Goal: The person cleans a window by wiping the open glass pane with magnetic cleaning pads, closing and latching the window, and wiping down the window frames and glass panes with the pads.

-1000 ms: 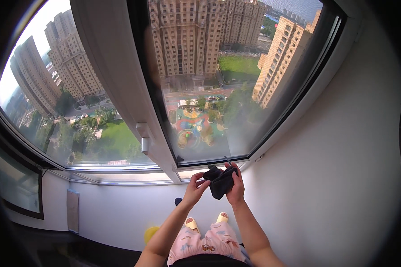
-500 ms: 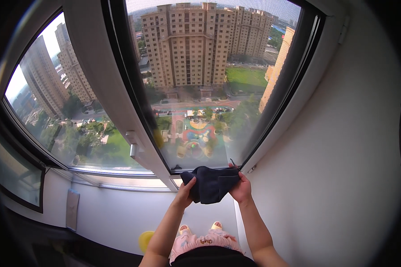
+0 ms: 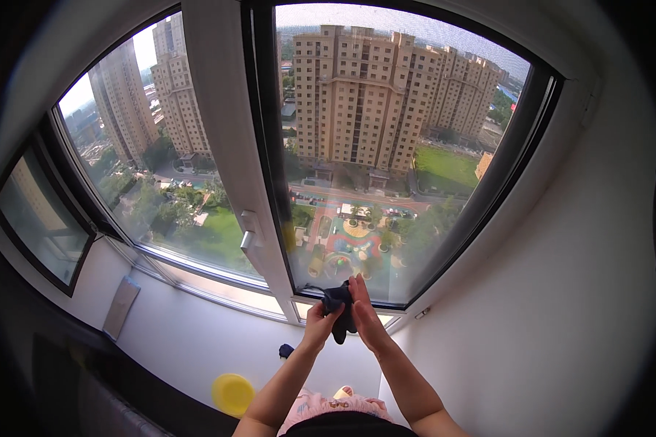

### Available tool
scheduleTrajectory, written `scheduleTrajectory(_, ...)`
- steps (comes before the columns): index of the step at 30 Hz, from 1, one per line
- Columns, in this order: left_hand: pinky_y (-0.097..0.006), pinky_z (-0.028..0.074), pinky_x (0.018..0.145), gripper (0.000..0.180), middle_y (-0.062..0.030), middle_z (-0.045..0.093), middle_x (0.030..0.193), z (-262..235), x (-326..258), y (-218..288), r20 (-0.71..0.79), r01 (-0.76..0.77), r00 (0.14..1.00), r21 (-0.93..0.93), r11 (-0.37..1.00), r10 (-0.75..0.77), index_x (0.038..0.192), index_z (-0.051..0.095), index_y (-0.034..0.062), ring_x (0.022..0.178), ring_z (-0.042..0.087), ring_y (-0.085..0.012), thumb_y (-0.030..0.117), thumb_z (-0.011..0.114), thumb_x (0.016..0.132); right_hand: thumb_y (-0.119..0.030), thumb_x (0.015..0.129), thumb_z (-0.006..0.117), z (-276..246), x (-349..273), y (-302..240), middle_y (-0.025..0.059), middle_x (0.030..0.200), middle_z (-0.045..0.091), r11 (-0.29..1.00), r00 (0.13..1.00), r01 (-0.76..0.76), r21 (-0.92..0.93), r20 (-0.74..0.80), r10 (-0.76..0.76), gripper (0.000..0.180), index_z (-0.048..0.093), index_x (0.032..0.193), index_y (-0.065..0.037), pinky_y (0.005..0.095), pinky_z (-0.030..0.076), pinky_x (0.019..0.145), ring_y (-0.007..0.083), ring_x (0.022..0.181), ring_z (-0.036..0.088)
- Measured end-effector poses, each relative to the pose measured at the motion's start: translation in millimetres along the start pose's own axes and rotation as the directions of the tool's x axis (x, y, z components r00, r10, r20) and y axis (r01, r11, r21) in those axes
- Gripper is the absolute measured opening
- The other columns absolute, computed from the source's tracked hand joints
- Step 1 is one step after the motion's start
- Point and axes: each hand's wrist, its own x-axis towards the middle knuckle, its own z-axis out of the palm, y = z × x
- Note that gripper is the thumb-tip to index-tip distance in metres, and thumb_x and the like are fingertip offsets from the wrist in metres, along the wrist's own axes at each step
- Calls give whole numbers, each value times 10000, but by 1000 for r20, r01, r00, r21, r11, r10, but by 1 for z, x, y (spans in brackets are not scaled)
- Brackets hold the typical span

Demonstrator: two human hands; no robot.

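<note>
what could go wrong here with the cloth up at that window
1. The dark cloth is bunched between the left hand and right hand; bunched like that, it may smear the window pane rather than wipe evenly.
2. Both arms reach forward to the glass, so leaning could cost balance.
3. A yellow round object and a small dark object lie on the floor near the feet; a step sideways might catch them.
</note>
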Motion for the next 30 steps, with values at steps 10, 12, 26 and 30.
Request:
scheduleTrajectory(10, -229, 474, 725, 339, -66, 578, 1023, -33, 23, 47, 96, -117, 990, 109, 987, 107, 1182, 452, 27, 908, 557, -128, 118, 576, 880, 18, 845, 551, 41, 32, 12, 76, 1030, 608, 994, 904, 96, 56, -422, -64, 322, 512, 1164, -2, 247, 446, 868, 129, 957, 572)
scheduleTrajectory(12, -250, 494, 737, 480, -48, 608, 965, -40, 27, 60, 30, -380, 895, 572, 727, 445, 1237, 426, 17, 840, 589, -139, 129, 650, 828, 33, 842, 540, 43, 39, 12, 74, 1024, 609, 991, 900, 113, 76, -431, -70, 321, 521, 1159, -6, 246, 445, 870, 130, 950, 575)
scheduleTrajectory(26, -349, 468, 782, 376, -131, 535, 1098, 33, 140, 325, 230, -747, -140, 614, -255, 963, 1043, 623, 52, 899, 556, -294, -65, 622, 686, -70, 883, 490, 61, 61, 21, 69, 991, 645, 1000, 856, 1, 5, -518, 1, 191, 631, 1003, -28, 264, 516, 717, 139, 896, 591)
scheduleTrajectory(30, -383, 400, 884, 466, -98, 514, 1225, 48, 153, 330, 346, -507, -9, 807, -303, 938, 1112, 617, 85, 960, 501, -302, -69, 560, 676, -42, 874, 491, 61, 71, 21, 87, 966, 648, 999, 877, -27, 45, -479, 45, 185, 632, 990, -16, 267, 513, 720, 150, 901, 595)
